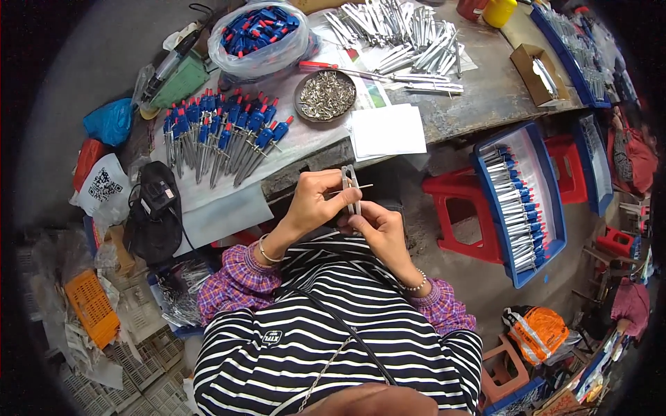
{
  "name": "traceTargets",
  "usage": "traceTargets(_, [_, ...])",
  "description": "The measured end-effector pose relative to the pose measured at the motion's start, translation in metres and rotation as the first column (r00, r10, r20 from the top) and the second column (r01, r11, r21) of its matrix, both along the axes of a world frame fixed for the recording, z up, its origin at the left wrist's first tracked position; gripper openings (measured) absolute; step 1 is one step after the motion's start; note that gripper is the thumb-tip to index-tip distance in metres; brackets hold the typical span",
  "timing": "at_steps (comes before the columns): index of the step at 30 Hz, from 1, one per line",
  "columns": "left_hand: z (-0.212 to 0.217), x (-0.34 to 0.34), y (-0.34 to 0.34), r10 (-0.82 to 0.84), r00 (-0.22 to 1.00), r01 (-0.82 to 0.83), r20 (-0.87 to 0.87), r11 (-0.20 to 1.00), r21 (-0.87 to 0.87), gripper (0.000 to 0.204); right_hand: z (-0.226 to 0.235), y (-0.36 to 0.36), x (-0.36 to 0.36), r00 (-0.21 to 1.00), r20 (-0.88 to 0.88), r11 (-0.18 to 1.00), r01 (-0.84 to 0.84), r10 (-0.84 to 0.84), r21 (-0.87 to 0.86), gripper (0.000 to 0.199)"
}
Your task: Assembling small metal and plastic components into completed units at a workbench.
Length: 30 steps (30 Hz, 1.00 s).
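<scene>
Partly, both hands (316, 201) (383, 234) hide the slim metal piece (354, 179) between them.

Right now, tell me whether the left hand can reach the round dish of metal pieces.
Probably yes, though the left hand grips metal strips; nothing tall stands between it and the round dish.

The left hand (309, 203) pinches between its fingers (322, 182); the right hand (383, 232), nearer and to its right, pinches too, its hidden fingers apparently curled.
</scene>
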<state>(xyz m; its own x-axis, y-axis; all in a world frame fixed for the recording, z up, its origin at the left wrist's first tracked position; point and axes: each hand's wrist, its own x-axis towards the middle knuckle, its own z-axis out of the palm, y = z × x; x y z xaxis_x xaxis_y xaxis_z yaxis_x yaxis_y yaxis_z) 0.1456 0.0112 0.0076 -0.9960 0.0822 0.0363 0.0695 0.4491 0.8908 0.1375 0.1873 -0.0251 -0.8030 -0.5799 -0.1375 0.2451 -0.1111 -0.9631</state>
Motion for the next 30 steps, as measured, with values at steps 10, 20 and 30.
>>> traceTargets(10, [-0.005,0.001,-0.005,0.178,0.969,-0.24,0.172,0.846,0.475,0.022,0.0,-0.014,-0.015,0.996,0.042,0.996,0.085,-0.084,-0.028,0.017])
traceTargets(20, [-0.014,0.005,0.001,0.18,0.976,-0.215,0.122,0.886,0.41,0.014,0.011,-0.016,-0.032,0.976,-0.147,0.979,0.177,-0.162,0.102,0.022])
traceTargets(30, [-0.014,0.005,0.011,0.229,0.971,-0.237,0.065,0.911,0.336,0.013,0.007,-0.017,-0.024,0.912,-0.253,0.936,0.347,-0.324,0.053,0.016])
